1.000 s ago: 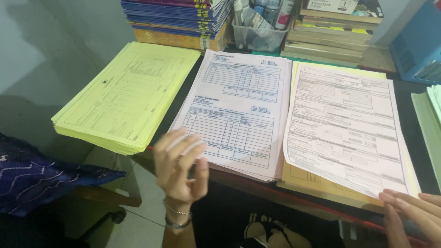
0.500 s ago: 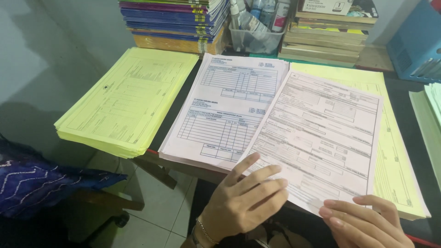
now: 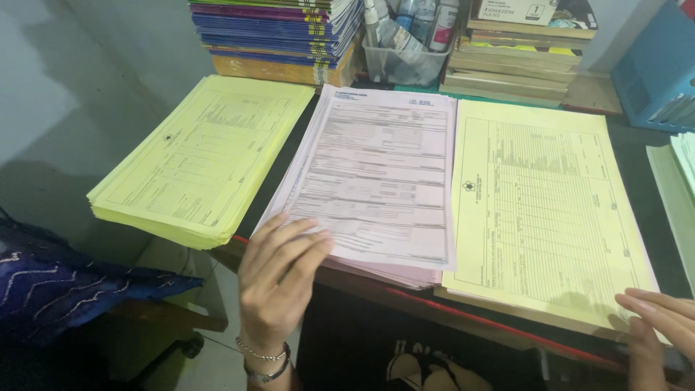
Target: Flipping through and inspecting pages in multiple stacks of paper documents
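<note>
Head view: my left hand (image 3: pixel 279 279) lies flat, fingers spread, on the pink stack (image 3: pixel 376 181) at the desk's (image 3: pixel 499 324) front edge. My right hand (image 3: pixel 662 322), fingers loosely extended and holding nothing, touches the right yellow stack's (image 3: pixel 543 210) near corner. Risk: the overhanging pink sheets could slide off if nudged. Count: two yellow stacks, left one (image 3: pixel 199 156) overhanging too; one pink.

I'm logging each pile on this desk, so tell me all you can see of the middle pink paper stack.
The pink paper stack lies flat between two yellow piles, a thick pad of thin pale-pink printed forms. Its top sheet sits slightly askew, the edges below fanning out at the left. The left hand rests its fingertips on the near left corner, which overhangs the desk edge.
</note>
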